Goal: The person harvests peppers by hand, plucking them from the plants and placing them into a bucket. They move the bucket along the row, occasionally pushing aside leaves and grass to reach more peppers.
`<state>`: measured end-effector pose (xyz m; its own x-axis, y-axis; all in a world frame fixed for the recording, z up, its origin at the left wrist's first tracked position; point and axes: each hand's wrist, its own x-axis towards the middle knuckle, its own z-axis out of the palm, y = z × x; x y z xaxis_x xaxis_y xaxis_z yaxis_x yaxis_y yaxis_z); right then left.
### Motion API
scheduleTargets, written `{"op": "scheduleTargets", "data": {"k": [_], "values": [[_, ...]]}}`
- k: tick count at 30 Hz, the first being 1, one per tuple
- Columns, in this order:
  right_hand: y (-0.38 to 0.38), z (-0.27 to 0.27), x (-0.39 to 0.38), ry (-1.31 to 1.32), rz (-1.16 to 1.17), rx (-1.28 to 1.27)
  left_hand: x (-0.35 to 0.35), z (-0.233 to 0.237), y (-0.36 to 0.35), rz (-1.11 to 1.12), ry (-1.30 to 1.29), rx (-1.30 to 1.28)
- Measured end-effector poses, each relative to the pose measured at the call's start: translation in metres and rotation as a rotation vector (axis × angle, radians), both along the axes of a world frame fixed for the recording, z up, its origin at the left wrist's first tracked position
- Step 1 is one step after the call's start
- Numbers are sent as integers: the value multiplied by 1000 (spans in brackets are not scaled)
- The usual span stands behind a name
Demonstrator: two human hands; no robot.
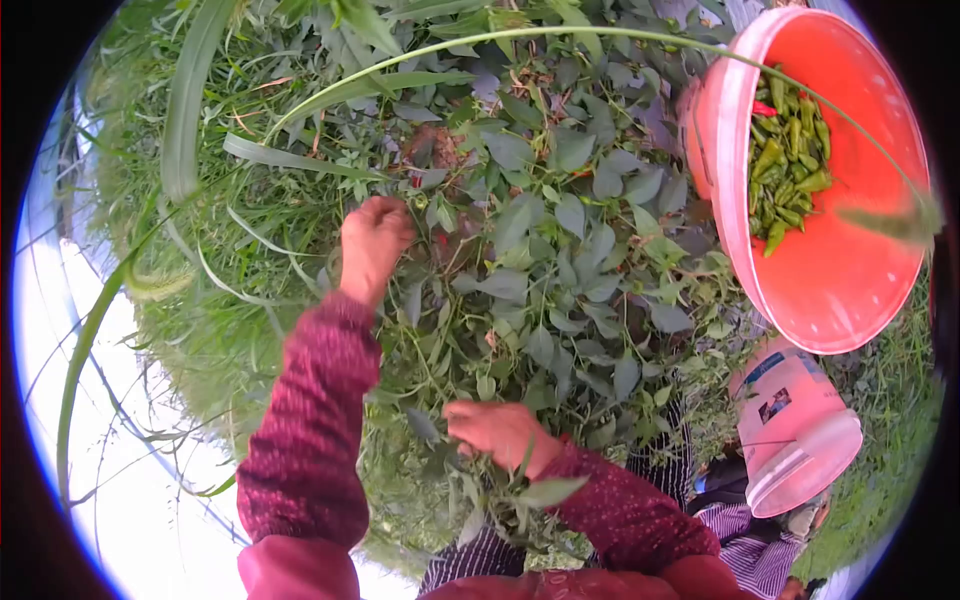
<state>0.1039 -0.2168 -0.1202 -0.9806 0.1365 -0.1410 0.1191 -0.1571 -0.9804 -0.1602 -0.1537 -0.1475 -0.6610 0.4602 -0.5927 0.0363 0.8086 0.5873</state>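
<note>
Plant [570, 217] first: left hand [378, 240] curled at its edge, right hand [505, 435] bent among lower leaves [552, 492]; we can't tell if either grips anything. Peppers [792, 150] lie in the upper-right bucket [850, 285]; we'd part foliage gently, checking underneath without tearing.

The large bucket [862, 270] is smooth, glossy plastic; the smaller bucket [798, 428] is plastic; the chili peppers [787, 168] are glossy; the broad leaves [520, 222] are matt; the sleeves [318, 400] are matt cloth.
</note>
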Motion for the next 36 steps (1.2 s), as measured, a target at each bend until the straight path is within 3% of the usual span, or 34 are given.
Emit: {"op": "scheduleTargets", "data": {"k": [2, 3, 5, 6, 7, 8, 9, 11, 15, 16, 19, 22, 23, 26, 27, 29, 30, 31, 34, 36], "values": [[-19, -3, 3, -95, 92, -87, -44, -50, -18, -460, 400, -149], [-28, -6, 6, -188, 177, -193, -48, -64, -10, -450, 391, -146], [-35, -9, 9, -141, 194, -133, -50, -87, 10, -885, 668, -29], [-39, -7, 9, -129, 169, -36, -53, -100, 17, -880, 660, -26], [-41, -4, 11, -118, 147, 59, -54, -111, 23, -1024, 596, -294], [-29, 0, 9, -246, 354, -150, -54, -122, 24, -1160, 521, -561], [-33, -3, 9, -254, 356, -149, -55, -127, 20, -1158, 515, -555], [-48, -7, 10, -96, 351, 88, -64, -141, 5, -1043, 546, -913], [-31, 1, 5, -213, 385, -57, -61, -81, 1, -1194, 250, -1047], [-33, 1, 7, -161, 235, -60, -60, -71, -4, -1192, 262, -1051], [-27, 1, 2, -151, 299, -49, -51, -48, -23, -1326, 265, -963], [-35, -1, 3, -150, 275, -19, -45, -53, -43, -1587, 463, -819], [-36, -1, 3, -179, 280, -44, -47, -53, -50, -1584, 465, -824], [-34, 1, 3, -182, 233, -94, -38, -35, -44, -998, 231, -645], [-31, 1, 3, -186, 236, -96, -50, -53, -63, -996, 225, -645], [-25, 4, 0, -162, 250, -42, -88, -99, -117, -456, 126, -183], [-27, 2, 0, -162, 253, -40, -71, -56, -81, -260, -113, -126], [-29, 0, 1, -142, 212, -51, -70, -47, -79, -256, -112, -124], [-19, 6, -3, -113, 175, -50, -69, -26, -80, 34, -227, -30], [-15, 8, -4, -115, 179, -36, -52, -14, -79, 61, -213, -24]]}}
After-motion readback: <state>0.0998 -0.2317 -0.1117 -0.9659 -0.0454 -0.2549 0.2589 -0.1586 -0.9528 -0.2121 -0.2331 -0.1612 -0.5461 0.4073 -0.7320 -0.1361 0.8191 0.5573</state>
